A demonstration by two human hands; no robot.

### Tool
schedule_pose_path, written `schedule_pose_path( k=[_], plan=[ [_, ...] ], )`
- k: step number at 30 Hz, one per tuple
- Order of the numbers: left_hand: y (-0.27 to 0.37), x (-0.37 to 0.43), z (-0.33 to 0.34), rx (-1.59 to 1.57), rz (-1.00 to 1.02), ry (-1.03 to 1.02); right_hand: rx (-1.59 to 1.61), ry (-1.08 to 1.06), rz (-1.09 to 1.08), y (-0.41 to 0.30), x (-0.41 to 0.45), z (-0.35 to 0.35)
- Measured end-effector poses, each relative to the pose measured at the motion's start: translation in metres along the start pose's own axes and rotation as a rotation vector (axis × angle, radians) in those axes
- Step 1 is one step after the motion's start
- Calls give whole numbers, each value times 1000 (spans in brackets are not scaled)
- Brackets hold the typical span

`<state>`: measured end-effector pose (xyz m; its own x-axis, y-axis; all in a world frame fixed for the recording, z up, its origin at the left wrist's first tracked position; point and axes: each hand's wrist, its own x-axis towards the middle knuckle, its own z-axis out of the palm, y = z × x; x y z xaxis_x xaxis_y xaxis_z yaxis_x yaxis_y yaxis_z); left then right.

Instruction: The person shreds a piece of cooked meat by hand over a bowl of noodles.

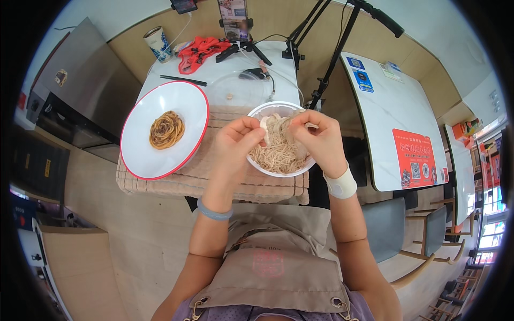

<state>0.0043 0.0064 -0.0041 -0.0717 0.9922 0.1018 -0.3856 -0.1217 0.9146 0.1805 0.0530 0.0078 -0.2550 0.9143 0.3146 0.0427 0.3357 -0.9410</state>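
Note:
Over a white round bowl (pixel 281 173) of pale shredded meat (pixel 277 156), both my hands are raised with fingers pinched. My left hand (pixel 241 138) grips a whitish strip of meat (pixel 264 130) between thumb and fingertips. In my right hand (pixel 317 130) is another pale piece (pixel 298 114), partly hidden by the fingers. To the left of the bowl, a wide white plate with a red rim (pixel 136 132) bears a coiled nest of sauced noodles (pixel 167 130). Plate and bowl rest on a beige checked towel (pixel 219 184).
Behind them are black chopsticks (pixel 183 80), a clear plastic lid (pixel 241 90), a red cloth (pixel 200 52), a patterned cup (pixel 158 44) and a phone (pixel 234 20) on a tripod. A black stand (pixel 335 56) rises at the right, before another table (pixel 385 108) and grey chairs (pixel 383 228).

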Motion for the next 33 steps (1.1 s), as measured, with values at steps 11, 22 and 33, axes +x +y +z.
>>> schedule_pose_path(
  k=[11,22,33],
  plan=[
    [3,-3,6,90,-8,-63,-52,-142,-23,-21,-6,5],
    [3,-3,8,112,-11,-117,-76,-148,80,-16,-6,4],
    [7,-2,0,-61,35,-53,-14,-19,51,0,-1,-9]
  ],
)
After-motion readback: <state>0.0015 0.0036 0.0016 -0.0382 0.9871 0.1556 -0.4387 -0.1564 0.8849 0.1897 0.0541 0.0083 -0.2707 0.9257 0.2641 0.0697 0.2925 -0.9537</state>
